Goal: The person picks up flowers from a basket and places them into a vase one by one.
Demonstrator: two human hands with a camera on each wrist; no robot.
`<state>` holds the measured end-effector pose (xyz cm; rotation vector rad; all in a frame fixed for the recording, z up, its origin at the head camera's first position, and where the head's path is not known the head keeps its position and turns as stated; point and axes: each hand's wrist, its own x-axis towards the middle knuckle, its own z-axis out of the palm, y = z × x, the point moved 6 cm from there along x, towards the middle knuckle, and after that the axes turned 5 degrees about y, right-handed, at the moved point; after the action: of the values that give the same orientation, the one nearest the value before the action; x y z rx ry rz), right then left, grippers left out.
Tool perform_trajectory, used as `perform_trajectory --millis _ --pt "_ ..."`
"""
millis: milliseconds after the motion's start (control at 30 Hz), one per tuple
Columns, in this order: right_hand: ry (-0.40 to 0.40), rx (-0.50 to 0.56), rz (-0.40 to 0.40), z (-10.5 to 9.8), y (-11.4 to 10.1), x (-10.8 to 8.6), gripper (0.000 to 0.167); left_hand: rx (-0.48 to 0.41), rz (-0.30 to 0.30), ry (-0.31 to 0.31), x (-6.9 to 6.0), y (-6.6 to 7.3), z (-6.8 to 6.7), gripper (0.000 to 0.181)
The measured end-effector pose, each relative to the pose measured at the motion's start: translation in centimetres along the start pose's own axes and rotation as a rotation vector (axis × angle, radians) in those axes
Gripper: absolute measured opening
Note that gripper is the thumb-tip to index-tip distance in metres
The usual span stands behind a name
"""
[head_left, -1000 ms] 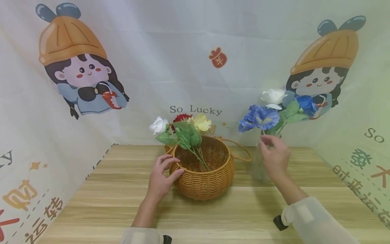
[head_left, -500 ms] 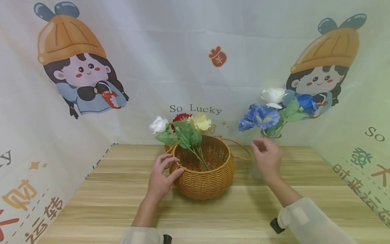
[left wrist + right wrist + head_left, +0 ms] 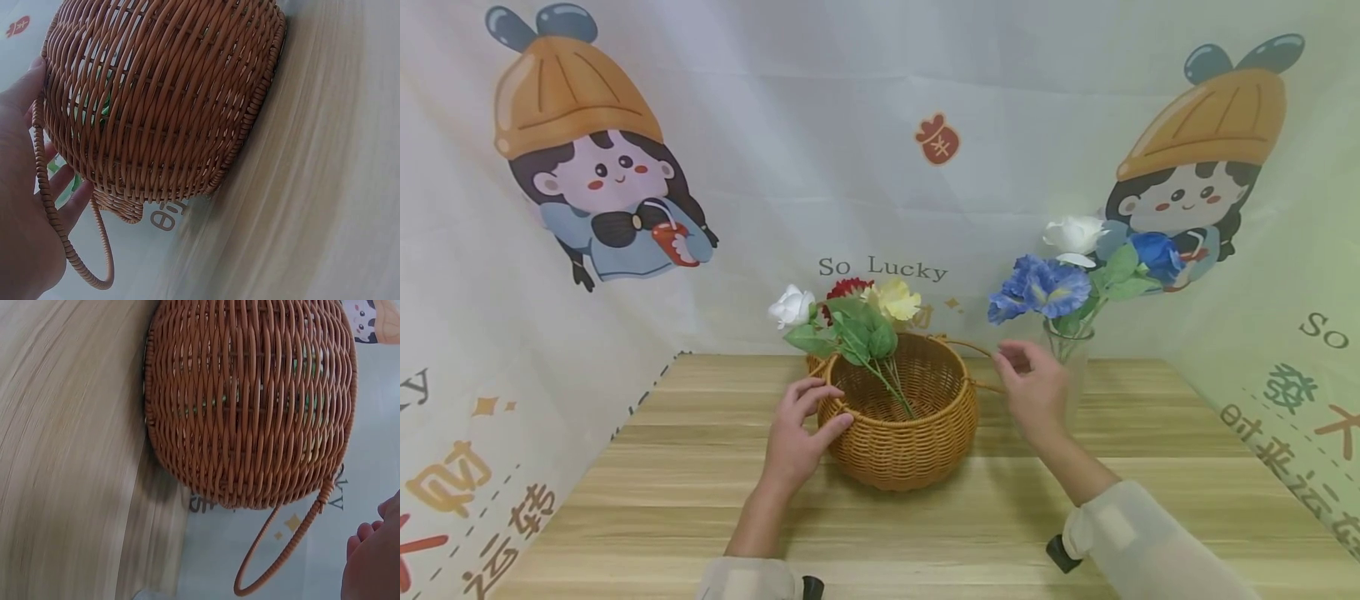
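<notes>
A round wicker basket (image 3: 895, 454) stands mid-table. A white rose (image 3: 792, 307), a red flower (image 3: 850, 289) and a yellow flower (image 3: 895, 300) lean out of its left side on green stems. My left hand (image 3: 796, 429) rests on the basket's left rim, thumb and fingers spread; in the left wrist view a loop handle (image 3: 69, 250) passes before its palm. My right hand (image 3: 1037, 392), fingers loosely bent and holding nothing visible, hovers by the right handle (image 3: 265, 575), apart from it in the right wrist view. It partly hides a clear glass vase (image 3: 1077, 367).
In the vase stand a blue iris-like flower (image 3: 1041, 287), a white rose (image 3: 1075, 237) and a blue rose (image 3: 1156, 255). The wood-grain table (image 3: 685, 492) ends at a printed cloth backdrop (image 3: 820, 150) that also closes both sides.
My right hand has come away from the flower stems at the vase mouth and moved left to the basket's right handle. The left hand, basket and flowers have stayed put.
</notes>
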<state>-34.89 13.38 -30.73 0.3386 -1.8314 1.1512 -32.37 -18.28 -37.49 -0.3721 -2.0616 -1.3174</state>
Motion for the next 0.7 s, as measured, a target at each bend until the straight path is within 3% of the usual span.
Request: perform_trajectory --millis 467,700 --pt "-0.077 0.035 -0.019 2.5 -1.2 -0.7 0.014 -0.004 -0.005 -0.006 0.0 -0.1 0.2 0.028" --pt "-0.172 0.045 0.028 4.0 -2.5 -0.6 0.016 -0.003 -0.011 -0.009 0.1 -0.1 0.1 0.029"
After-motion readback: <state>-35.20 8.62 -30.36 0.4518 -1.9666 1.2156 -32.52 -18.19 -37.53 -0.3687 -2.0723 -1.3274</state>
